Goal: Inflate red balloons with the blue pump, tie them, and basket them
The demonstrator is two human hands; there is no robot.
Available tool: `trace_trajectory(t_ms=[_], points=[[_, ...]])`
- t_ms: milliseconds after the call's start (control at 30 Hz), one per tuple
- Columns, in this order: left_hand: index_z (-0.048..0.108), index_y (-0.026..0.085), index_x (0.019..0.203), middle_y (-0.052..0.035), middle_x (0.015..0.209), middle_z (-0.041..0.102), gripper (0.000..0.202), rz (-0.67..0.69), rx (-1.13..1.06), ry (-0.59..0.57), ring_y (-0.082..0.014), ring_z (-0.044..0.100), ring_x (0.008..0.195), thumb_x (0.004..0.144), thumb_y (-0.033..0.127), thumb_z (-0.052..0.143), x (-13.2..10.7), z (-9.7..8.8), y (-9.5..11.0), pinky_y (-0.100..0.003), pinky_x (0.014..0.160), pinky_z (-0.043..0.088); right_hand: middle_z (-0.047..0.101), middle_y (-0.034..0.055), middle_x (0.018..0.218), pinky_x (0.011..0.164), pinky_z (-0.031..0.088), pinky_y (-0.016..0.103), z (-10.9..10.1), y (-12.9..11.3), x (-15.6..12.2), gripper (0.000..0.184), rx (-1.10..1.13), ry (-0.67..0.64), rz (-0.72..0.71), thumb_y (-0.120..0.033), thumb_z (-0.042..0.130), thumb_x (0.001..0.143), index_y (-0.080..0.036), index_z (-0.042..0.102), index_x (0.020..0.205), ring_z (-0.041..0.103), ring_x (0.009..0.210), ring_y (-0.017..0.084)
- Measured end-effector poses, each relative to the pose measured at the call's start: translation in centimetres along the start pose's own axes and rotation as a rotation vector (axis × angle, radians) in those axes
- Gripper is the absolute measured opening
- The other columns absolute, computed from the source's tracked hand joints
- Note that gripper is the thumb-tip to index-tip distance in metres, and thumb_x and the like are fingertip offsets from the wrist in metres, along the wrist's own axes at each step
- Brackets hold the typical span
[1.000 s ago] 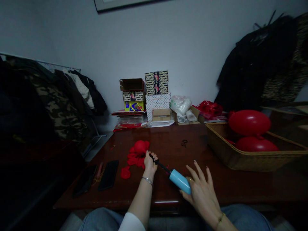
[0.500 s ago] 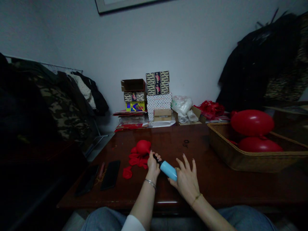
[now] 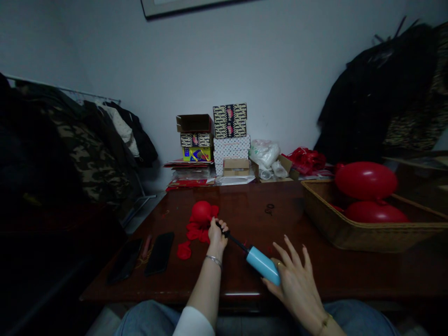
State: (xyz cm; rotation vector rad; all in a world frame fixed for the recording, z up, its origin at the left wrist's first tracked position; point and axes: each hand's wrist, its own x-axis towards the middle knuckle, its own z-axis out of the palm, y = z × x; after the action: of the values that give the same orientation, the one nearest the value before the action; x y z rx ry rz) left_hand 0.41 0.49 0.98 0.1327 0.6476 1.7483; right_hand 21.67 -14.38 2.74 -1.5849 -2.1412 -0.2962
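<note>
My left hand [image 3: 217, 234] is closed around the black nozzle end of a hand pump, holding a small, partly inflated red balloon [image 3: 201, 211] on its tip. The pump's blue barrel [image 3: 263, 264] is drawn back along the black rod. My right hand [image 3: 296, 280] grips the rear of that barrel with thumb and palm while the fingers fan out. Flat red balloons [image 3: 192, 233] lie on the dark wooden table [image 3: 252, 219] beside my left hand.
Two dark phones [image 3: 159, 253] and a pink pen [image 3: 146, 245] lie at the left of the table. A wicker basket [image 3: 346, 224] at right holds inflated red balloons [image 3: 366, 179]. Patterned boxes [image 3: 229, 135] and bags stand against the wall. Coats hang at both sides.
My right hand had pushed the blue barrel in toward my left hand, then pulled it back out, exposing the black rod again. The small red balloon stays on the nozzle.
</note>
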Motion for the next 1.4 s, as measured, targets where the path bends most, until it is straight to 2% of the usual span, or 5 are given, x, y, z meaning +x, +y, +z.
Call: trace_trajectory(t_ms=[267, 700, 900, 1233, 1400], points=[[0.040, 0.018, 0.072, 0.0064, 0.057, 0.032, 0.020, -0.011, -0.015, -0.012, -0.0032, 0.030, 0.038, 0.089, 0.024, 0.046, -0.9, 0.4, -0.5, -0.013, 0.033, 0.021, 0.055, 0.0078, 0.129, 0.109, 0.006, 0.060, -0.4, 0.6, -0.2, 0.032, -0.011, 0.010, -0.006, -0.048, 0.060, 0.070, -0.022, 0.069, 0.085, 0.026, 0.133, 0.034], [0.042, 0.017, 0.071, 0.0061, 0.055, 0.035, 0.021, 0.004, 0.075, -0.070, -0.0045, 0.034, 0.040, 0.084, 0.027, 0.055, -1.6, 0.0, -2.2, -0.015, 0.035, 0.026, 0.054, 0.0096, 0.129, 0.110, 0.003, 0.056, 1.2, -3.2, 4.3, 0.036, 0.021, -0.049, 0.043, -0.049, 0.060, 0.072, -0.019, 0.070, 0.088, 0.023, 0.135, 0.033], [0.040, 0.018, 0.071, 0.0062, 0.055, 0.034, 0.019, 0.008, 0.068, -0.004, -0.0040, 0.032, 0.039, 0.086, 0.024, 0.050, -1.3, 0.0, -2.0, -0.014, 0.033, 0.021, 0.053, 0.0092, 0.130, 0.110, 0.003, 0.055, 1.7, -3.0, 3.3, 0.038, 0.037, -0.042, 0.043, -0.051, 0.057, 0.074, -0.020, 0.069, 0.092, 0.022, 0.135, 0.032], [0.038, 0.018, 0.071, 0.0070, 0.056, 0.030, 0.018, -0.015, 0.002, 0.014, -0.0030, 0.029, 0.038, 0.086, 0.022, 0.047, 0.0, -0.3, 0.2, -0.013, 0.033, 0.019, 0.053, 0.0071, 0.130, 0.109, 0.006, 0.059, -0.1, -0.2, -0.2, 0.034, 0.005, 0.004, -0.017, -0.048, 0.060, 0.071, -0.023, 0.068, 0.092, 0.025, 0.134, 0.033], [0.038, 0.019, 0.071, 0.0070, 0.056, 0.030, 0.019, -0.023, -0.003, -0.005, -0.0034, 0.029, 0.038, 0.085, 0.023, 0.051, -0.4, -0.2, -0.4, -0.013, 0.033, 0.020, 0.055, 0.0062, 0.128, 0.108, 0.006, 0.060, -0.3, 0.5, -0.8, 0.030, -0.014, 0.021, -0.004, -0.048, 0.060, 0.070, -0.024, 0.069, 0.086, 0.027, 0.133, 0.034]])
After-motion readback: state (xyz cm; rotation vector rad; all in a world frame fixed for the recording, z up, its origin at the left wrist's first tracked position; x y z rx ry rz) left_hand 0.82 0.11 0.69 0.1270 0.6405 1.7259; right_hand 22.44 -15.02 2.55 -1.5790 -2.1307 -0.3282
